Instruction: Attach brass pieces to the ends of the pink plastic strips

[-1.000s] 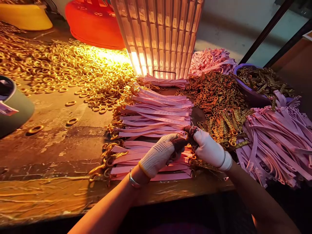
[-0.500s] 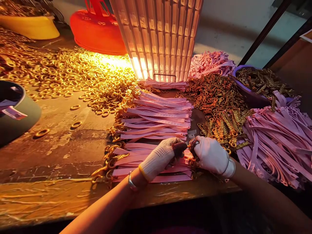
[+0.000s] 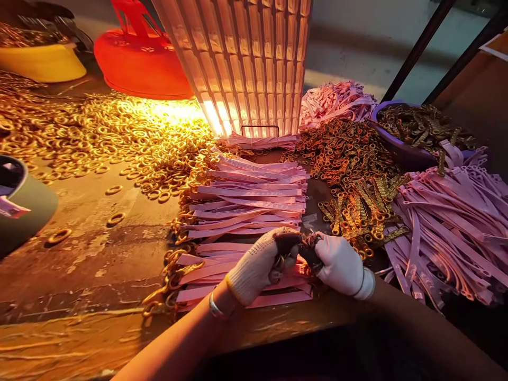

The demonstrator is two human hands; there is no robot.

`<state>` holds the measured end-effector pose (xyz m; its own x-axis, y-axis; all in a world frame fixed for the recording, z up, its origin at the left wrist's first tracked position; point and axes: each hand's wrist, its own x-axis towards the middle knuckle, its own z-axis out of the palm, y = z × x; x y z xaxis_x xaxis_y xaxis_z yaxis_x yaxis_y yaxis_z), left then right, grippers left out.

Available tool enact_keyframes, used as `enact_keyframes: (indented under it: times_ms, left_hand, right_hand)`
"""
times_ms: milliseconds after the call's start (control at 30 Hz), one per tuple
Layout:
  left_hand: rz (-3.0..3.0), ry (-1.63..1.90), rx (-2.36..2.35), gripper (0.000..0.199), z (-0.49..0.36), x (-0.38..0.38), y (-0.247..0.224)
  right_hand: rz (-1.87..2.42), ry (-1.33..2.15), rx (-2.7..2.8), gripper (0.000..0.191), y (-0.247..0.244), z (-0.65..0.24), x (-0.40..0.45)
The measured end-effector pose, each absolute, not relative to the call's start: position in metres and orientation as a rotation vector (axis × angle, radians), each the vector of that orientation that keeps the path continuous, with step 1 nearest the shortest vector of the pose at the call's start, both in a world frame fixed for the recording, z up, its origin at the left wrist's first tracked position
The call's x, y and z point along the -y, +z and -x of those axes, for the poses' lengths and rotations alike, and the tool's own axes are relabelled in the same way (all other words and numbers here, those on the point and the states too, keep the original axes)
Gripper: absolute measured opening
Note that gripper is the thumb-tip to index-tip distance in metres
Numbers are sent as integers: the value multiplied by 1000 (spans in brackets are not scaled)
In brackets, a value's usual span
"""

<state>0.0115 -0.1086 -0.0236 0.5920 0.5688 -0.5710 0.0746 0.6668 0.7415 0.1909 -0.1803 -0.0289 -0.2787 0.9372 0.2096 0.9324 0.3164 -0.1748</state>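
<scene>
My left hand (image 3: 260, 262), in a white dotted glove with dark fingertips, is closed in a pinch over the near pink straps (image 3: 254, 301). My right hand (image 3: 341, 264), in a white glove with dark fingertips, is closed as well, its fingertips meeting those of the left. Whatever is pinched between them is small and hidden by the dark fingers. Beneath and behind the hands, pink straps (image 3: 246, 193) lie in rows, with gold rings and clasps (image 3: 174, 264) at their left ends.
Gold rings (image 3: 151, 159) heap up under a lit red lamp (image 3: 143, 66). A ribbed translucent panel (image 3: 254, 69) stands behind the straps. To the right are gold metal pieces (image 3: 357, 201), a purple basin (image 3: 391, 140) and loose pink straps (image 3: 448, 222). A grey-green bucket (image 3: 37, 211) stands left.
The view has shifted a little, so the table scene sits further left. My hands have come closer together, fingertips now meeting, and the left wrist has turned slightly.
</scene>
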Motion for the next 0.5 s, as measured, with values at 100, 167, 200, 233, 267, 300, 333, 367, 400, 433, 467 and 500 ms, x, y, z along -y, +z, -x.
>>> enact_keyframes:
  times_ms: [100, 167, 200, 233, 267, 300, 333, 367, 400, 433, 467, 500]
  left_hand:
    - [-1325, 433, -933, 30, -13, 83, -24]
    - [-1801, 576, -1030, 21, -17, 61, -25]
    - [-2033, 595, -1095, 18, -20, 50, -26]
    - [-2237, 549, -1152, 19, -24, 40, -28]
    - [-2396, 452, -1192, 22, -28, 32, -29]
    - [-2503, 342, -1221, 25, -32, 26, -31]
    - [-2565, 249, -1236, 27, -37, 23, -33]
    - [-2596, 192, -1240, 28, -41, 21, -35]
    - [-2609, 160, -1237, 28, -45, 22, -36]
    - [-2616, 141, -1231, 28, -48, 23, -37]
    - [-2628, 115, -1223, 28, -50, 26, -37]
    - [-2638, 89, -1212, 28, -51, 28, -36]
  right_hand:
    - [1712, 239, 2016, 16, -32, -201, 180]
    - [1623, 446, 1752, 22, -31, -208, 178]
    - [1561, 546, 1618, 24, -30, -211, 178]
    - [1506, 628, 1491, 25, -29, -213, 178]
    - [1461, 684, 1373, 26, -29, -214, 178]
    - [1426, 726, 1269, 27, -29, -214, 179]
    - [1397, 759, 1181, 29, -29, -215, 180]
    - [1374, 790, 1113, 30, -29, -214, 181]
    - [1356, 818, 1064, 30, -29, -214, 182]
    - [1347, 842, 1037, 30, -29, -214, 184]
    - [1347, 854, 1036, 30, -30, -215, 185]
    - [1359, 853, 1065, 29, -31, -215, 185]
